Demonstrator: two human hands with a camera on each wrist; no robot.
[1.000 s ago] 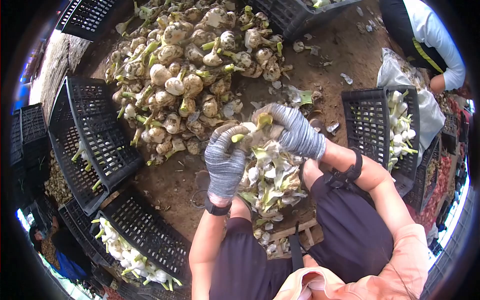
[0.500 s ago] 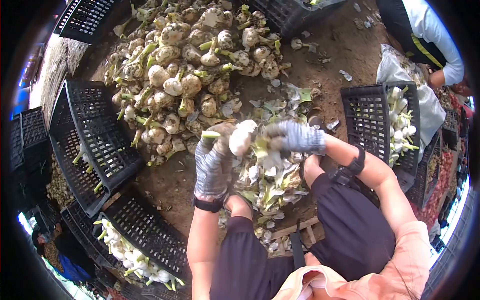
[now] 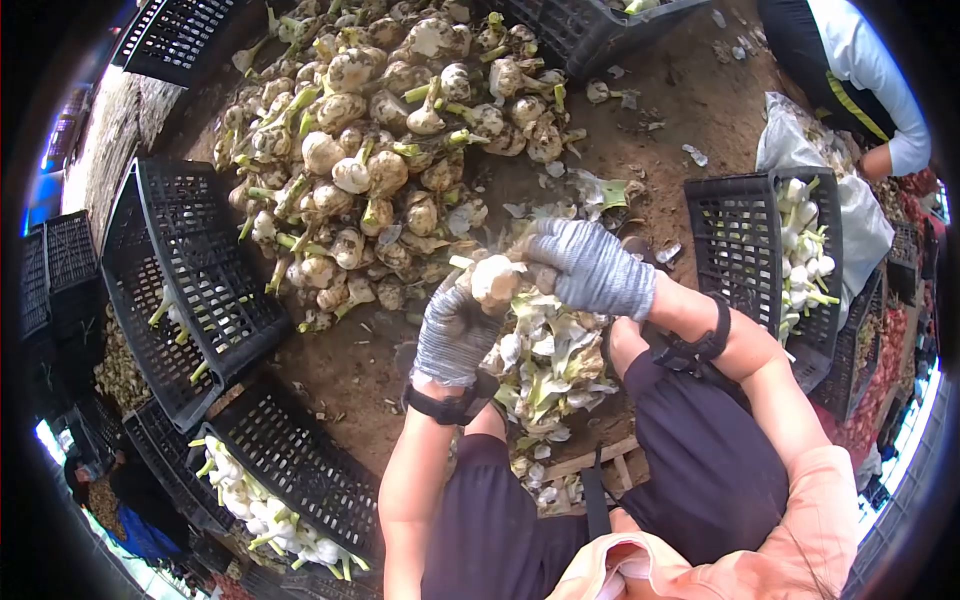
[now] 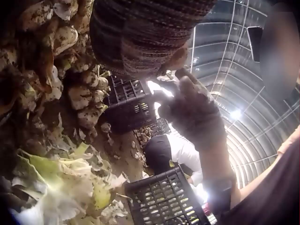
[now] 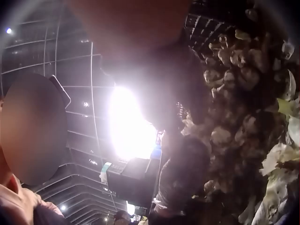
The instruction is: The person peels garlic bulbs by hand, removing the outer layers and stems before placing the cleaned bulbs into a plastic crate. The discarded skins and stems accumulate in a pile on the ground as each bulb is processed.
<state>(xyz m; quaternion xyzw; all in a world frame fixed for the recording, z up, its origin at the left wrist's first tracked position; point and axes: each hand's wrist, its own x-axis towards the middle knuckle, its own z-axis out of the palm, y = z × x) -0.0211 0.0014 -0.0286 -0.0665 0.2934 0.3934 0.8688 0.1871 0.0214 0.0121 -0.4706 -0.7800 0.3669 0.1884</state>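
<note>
In the head view a garlic bulb [image 3: 495, 281] with a short cut stem is held between both gloved hands, above a heap of peeled skins [image 3: 550, 370]. The left hand [image 3: 455, 333] grips the bulb from below and the left, its fingers curled. At the bulb's right side the right hand [image 3: 592, 268] has its fingers bent, pinching at the skin or root end; what lies between those fingertips is hidden. The left wrist view shows the striped left glove [image 4: 145, 37] close up and the right hand [image 4: 197, 108] opposite. The right wrist view is dark and glaring.
A large pile of unpeeled garlic [image 3: 350, 150] lies ahead. Black crates stand at the left [image 3: 205, 280], lower left [image 3: 290, 460] and right [image 3: 735, 240], some with cleaned bulbs. Another person's sleeve [image 3: 880, 80] shows at upper right, beside a white sack [image 3: 860, 215].
The hands parted slightly around a white bulb, then came together again. The bulb has turned in the left hand, and the right hand has returned to its side.
</note>
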